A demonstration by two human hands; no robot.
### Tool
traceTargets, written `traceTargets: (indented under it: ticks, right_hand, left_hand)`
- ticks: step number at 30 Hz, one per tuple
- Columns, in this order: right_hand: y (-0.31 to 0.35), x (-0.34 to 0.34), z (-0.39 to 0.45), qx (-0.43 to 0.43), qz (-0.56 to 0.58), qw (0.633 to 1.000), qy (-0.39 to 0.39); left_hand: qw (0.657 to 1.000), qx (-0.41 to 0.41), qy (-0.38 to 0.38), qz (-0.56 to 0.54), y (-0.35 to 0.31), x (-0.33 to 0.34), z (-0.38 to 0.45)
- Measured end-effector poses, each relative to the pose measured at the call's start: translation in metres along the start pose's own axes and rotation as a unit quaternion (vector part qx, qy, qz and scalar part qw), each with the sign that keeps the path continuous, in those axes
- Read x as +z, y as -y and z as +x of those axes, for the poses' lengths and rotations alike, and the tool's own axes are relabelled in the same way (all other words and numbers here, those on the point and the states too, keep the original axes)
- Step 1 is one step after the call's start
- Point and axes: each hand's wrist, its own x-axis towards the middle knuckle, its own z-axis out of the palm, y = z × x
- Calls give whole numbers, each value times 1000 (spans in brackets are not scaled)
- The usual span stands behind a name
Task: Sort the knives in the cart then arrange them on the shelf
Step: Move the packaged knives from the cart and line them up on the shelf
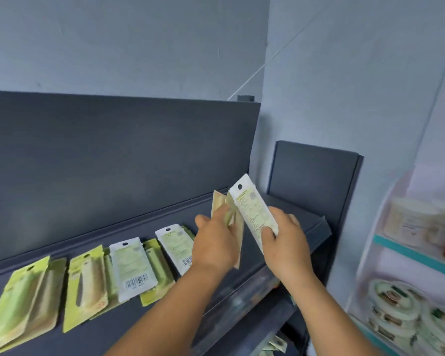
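Knife packs [136, 268], green and white cards lying flat, run in a loose overlapping row along the dark grey shelf [144, 222] from the near left toward my hands, some face up showing a knife, some back up showing a barcode. My left hand [216, 242] grips a small upright stack of packs [229, 217] at the right end of that row, fingers curled round their edges. My right hand [285, 242] pinches one white-backed pack [252, 211] just beside the stack, tilted with its hang hole at the top. My forearms cover the shelf's near edge and part of the pack nearest my left hand. Behind rises the shelf's dark back panel [113, 155], with a pale wall [344, 73] above. At the far right a pink rack [411, 255] carries round lidded tubs [393, 301] and a pale jar [416, 222], all blurred.
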Motion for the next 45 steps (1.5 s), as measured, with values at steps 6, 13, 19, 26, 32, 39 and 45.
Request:
traceTargets:
  ticks: [6,13,19,26,32,39,45]
  right_hand:
    - [-17,34,63,-23,-85,993,79]
    - [-45,72,101,-130,-208,947,205]
    - [-47,93,104,-127,-208,909,337]
    - [-34,84,100,-114,-205,909,344]
    - [7,80,68,-178,-11,956,234]
    - [80,95,3,-246,123,926,260]
    - [134,123,-57,-301,112,872,369]
  left_hand:
    - [989,-82,-20,123,10,25,51]
    - [941,-146,24,304,24,58,84]
    - [924,-134,87,347,39,65,87]
    - [951,-134,38,275,36,55,73]
    - [963,-62,-121,234,40,8,31]
    - [941,-101,-205,250,86,-73,-39]
    - [929,-176,-176,275,150,-128,-87]
